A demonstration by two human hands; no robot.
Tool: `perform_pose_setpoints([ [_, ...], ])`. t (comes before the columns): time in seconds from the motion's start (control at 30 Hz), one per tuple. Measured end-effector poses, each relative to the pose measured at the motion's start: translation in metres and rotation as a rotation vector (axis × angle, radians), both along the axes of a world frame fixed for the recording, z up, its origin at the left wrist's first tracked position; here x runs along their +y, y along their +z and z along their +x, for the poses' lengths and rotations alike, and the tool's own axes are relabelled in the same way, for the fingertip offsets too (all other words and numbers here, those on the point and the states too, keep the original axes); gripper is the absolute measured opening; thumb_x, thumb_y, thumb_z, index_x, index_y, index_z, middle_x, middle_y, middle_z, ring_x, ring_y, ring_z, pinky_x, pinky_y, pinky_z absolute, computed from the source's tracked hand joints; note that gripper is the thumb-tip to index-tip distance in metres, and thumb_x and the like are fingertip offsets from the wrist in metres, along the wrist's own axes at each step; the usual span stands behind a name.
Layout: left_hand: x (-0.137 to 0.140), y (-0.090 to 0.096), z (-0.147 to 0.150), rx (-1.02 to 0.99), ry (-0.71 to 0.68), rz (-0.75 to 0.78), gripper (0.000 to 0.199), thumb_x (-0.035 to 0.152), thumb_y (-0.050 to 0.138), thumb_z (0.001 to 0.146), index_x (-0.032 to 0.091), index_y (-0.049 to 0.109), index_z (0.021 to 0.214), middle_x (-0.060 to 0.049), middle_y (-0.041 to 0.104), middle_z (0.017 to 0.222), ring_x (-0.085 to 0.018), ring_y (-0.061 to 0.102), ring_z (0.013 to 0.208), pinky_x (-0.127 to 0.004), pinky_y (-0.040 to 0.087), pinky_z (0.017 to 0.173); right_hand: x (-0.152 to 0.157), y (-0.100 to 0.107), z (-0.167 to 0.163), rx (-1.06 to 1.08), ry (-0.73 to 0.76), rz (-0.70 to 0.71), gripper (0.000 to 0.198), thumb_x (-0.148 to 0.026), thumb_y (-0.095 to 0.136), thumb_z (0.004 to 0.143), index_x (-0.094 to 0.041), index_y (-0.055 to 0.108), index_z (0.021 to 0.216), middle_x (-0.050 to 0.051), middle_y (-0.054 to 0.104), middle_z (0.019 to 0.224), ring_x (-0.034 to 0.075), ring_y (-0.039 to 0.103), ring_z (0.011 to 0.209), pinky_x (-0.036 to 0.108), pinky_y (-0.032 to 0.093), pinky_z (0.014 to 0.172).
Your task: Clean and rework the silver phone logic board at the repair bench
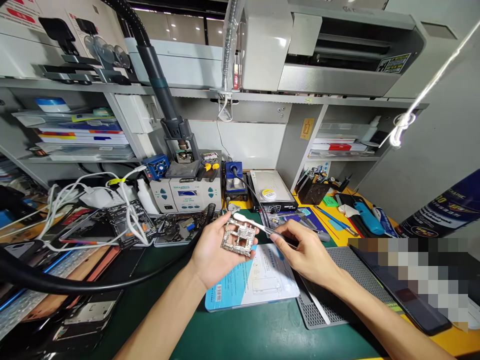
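Observation:
My left hand (pixel 213 250) holds a small phone circuit board (pixel 240 235) with square cut-outs, raised above the bench. Its fingers support the board from below and at the edges. My right hand (pixel 305 250) is closed on slim dark tweezers (pixel 279 235). A white, cotton-like tip (pixel 243 218) extends from their front end over the board's upper edge; whether it touches the board I cannot tell. Beneath both hands lies a blue and white flat package (pixel 255 290) on the green mat (pixel 225 330).
A grey soldering station (pixel 187 192) stands behind, near a black cable (pixel 112 287). Phone parts (pixel 86 310) pile up at left. At right are a perforated grey mat (pixel 341 265), a dark phone (pixel 405 290), a blue spray can (pixel 442 210) and a pen holder (pixel 313 190).

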State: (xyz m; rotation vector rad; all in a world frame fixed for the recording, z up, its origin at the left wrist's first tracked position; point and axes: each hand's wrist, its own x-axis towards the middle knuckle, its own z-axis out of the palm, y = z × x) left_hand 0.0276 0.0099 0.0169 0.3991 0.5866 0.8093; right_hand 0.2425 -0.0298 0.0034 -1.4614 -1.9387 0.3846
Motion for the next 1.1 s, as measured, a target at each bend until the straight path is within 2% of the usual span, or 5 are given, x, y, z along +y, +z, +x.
perform_pose_setpoints([
  [0.37,-0.001,-0.005,0.002,-0.042,-0.002,-0.044,0.058,0.049,0.044,0.093,-0.002,0.065,0.109,-0.018,0.067,0.083,-0.032,0.065,0.078,-0.041,0.048,0.065,-0.006,-0.005,-0.006,-0.018,0.104,0.078,0.015,-0.031,0.051,0.097,-0.019,0.057,0.091,0.003,0.059,0.082,0.016,0.055,0.071,0.028,0.040,0.060],
  [0.53,-0.001,-0.005,0.002,-0.073,0.008,-0.060,0.059,0.052,0.043,0.092,-0.001,0.064,0.110,-0.022,0.067,0.095,-0.030,0.063,0.078,-0.042,0.049,0.068,-0.009,-0.005,-0.006,-0.056,0.190,0.070,0.014,-0.030,0.051,0.097,-0.019,0.059,0.096,0.004,0.059,0.086,0.017,0.056,0.076,0.031,0.042,0.068],
  [0.7,-0.001,-0.003,0.000,-0.090,0.041,-0.086,0.061,0.052,0.045,0.091,0.000,0.060,0.119,-0.025,0.066,0.100,-0.031,0.063,0.079,-0.044,0.050,0.069,-0.012,-0.004,-0.005,-0.070,0.205,0.031,0.016,-0.032,0.050,0.097,-0.019,0.059,0.095,0.004,0.059,0.086,0.018,0.056,0.075,0.032,0.043,0.069],
  [0.87,0.000,-0.002,-0.003,-0.136,0.056,-0.096,0.057,0.047,0.047,0.091,0.002,0.056,0.124,-0.026,0.066,0.104,-0.031,0.065,0.081,-0.045,0.050,0.071,-0.013,-0.001,-0.006,-0.086,0.197,0.010,0.018,-0.032,0.049,0.097,-0.018,0.060,0.093,0.004,0.061,0.085,0.018,0.056,0.075,0.033,0.044,0.069],
  [1.1,0.000,-0.002,-0.001,-0.157,0.036,-0.048,0.041,0.036,0.046,0.091,0.005,0.062,0.112,-0.023,0.068,0.098,-0.030,0.066,0.082,-0.042,0.049,0.072,-0.010,0.001,-0.006,-0.030,0.136,-0.013,0.021,-0.037,0.050,0.096,-0.021,0.060,0.088,0.003,0.063,0.082,0.018,0.059,0.072,0.029,0.044,0.058],
])
